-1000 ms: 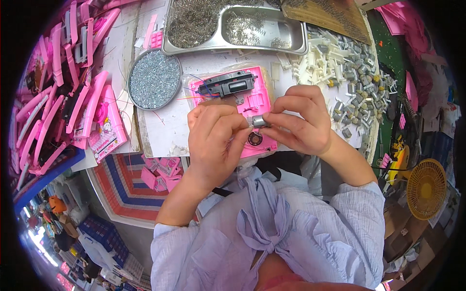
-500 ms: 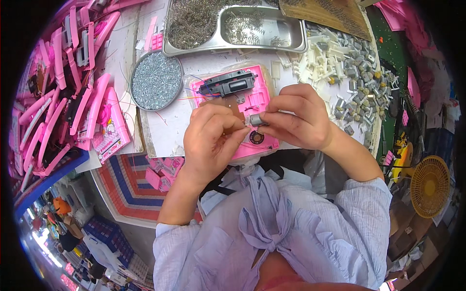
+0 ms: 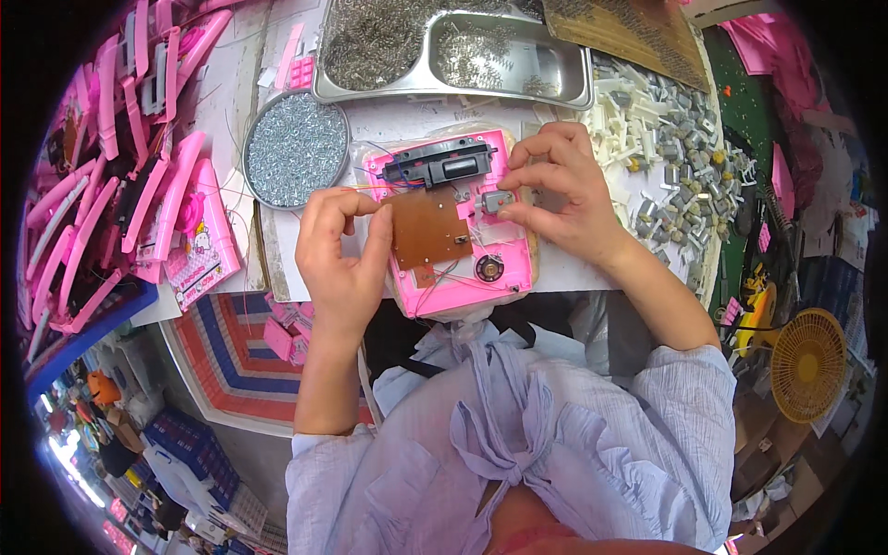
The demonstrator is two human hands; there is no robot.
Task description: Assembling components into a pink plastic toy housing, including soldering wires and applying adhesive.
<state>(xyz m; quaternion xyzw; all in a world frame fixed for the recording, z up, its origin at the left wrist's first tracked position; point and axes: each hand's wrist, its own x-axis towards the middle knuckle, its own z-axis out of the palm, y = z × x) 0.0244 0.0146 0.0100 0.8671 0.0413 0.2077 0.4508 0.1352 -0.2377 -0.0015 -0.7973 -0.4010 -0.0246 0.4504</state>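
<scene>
A pink plastic case half (image 3: 513, 264) lies open side up before me, with a brown circuit board (image 3: 427, 231), a black mechanism (image 3: 437, 165) and a small round speaker (image 3: 488, 268) in it. At the case's right side sits a small silver motor (image 3: 497, 200). The thumb and forefinger of my right hand (image 3: 566, 199) are at the motor's right end; its other fingers are spread. By the left edge of the board and the thin coloured wires (image 3: 375, 188), my left hand (image 3: 340, 242) is loosely curled with its thumb apart, nothing visible in it.
Left of the case stands a round tray of screws (image 3: 296, 148). Behind is a metal tray (image 3: 578, 79) of springs. White plastic parts and motors (image 3: 689, 153) are heaped at right. Pink casings (image 3: 116, 185) pile up far left; a yellow fan (image 3: 807, 365) stands right.
My left hand has moved left, away from the motor, uncovering the circuit board. The motor has gone from between both hands to the case's right side, with my right hand still at it.
</scene>
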